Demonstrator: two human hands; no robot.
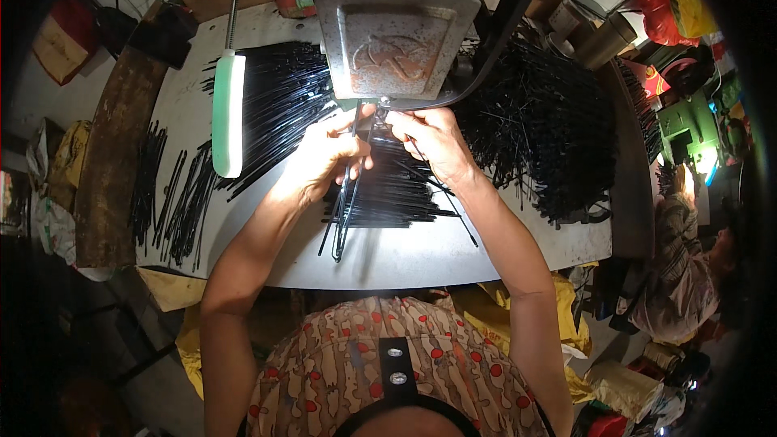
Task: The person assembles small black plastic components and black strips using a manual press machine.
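Note:
Both my hands are raised to the lower end of a bench press [398,44], close under its grey metal front plate. My left hand [328,154] is closed around a few thin black metal ribs [343,222], which hang down toward me below the fingers. Fingers of my right hand [437,142] pinch one thin black rib [460,214] that slants down to the right. The fingertips of both hands nearly meet at the small tooling under the press, where the rib ends are too small to make out. Beneath and between my hands lies a bundle of black ribs [392,206].
Large heaps of black ribs cover the pale worktable [267,263] on the left [271,101] and right [558,129]. A lit green-and-white lamp [229,117] hangs left of the press. Wooden boards [113,170] edge the table. At far right another person [676,267] works at a green machine [686,125].

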